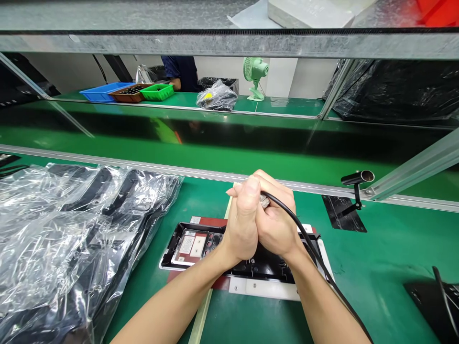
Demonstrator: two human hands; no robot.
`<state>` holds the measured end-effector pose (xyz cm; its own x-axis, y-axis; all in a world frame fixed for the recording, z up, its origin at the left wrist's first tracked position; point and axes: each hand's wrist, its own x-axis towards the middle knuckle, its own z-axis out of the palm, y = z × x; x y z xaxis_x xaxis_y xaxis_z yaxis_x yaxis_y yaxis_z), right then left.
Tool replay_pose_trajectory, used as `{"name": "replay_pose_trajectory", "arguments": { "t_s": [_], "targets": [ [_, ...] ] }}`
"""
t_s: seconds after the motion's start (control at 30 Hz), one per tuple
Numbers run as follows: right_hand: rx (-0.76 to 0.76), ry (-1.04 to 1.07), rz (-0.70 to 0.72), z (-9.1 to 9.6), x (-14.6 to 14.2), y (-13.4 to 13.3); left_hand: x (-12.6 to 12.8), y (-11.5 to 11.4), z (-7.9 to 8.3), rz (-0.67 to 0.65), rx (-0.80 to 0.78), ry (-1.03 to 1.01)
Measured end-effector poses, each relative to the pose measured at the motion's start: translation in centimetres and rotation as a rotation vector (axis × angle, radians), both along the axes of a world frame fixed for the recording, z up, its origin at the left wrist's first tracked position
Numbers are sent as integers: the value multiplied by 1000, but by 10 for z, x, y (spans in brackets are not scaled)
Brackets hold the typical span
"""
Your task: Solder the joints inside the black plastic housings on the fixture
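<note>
Workroom with a green bench [390, 267] below the hands and a metal shelf [201, 45] crossing above them.

Nearest: tape [201, 317], a pale strip on the bench, running out from below the left forearm.

Right hand [278, 220]: fingers curled narrow, holding one end of a black cable [297, 222]; the cable arches over this hand and runs down along the right forearm. Left hand [244, 220]: pressed against the right, thumb upward; its fingers are largely hidden, so how far they close, and on what, cannot be told.

Casing [258, 270]: black, open side up, lying under both hands and reaching out to either side of them. A pale label [187, 244] shows in its part left of the hands. Under the casing: a red board [218, 283] and a white block [265, 289].

Left of the hands: parts [124, 191], black, in clear plastic wrapping. Right of the hands: a holder [358, 177], black tube on a stem, beside the frame post [412, 167].

Beyond the hands: a metal rail [107, 163], then a second bench. On it, to the left, trays in blue [102, 93], brown [127, 94] and green [158, 91]; straight ahead, a plastic bag [218, 98] and a fan [255, 76], pale green. Behind the trays, a person's dark sleeve [172, 67].
</note>
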<state>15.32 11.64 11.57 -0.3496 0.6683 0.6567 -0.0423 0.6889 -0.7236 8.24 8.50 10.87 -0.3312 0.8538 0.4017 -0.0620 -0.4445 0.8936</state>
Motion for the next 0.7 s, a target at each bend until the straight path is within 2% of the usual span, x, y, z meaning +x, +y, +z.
{"name": "replay_pose_trajectory", "arguments": {
  "t_s": [0.23,0.7],
  "targets": [
    [5,-3,-13,1,0,0,0,0,2,-23,40,-22],
    [-1,3,-1,1,-1,1,0,1,-2,-19,10,-20]
  ]
}}
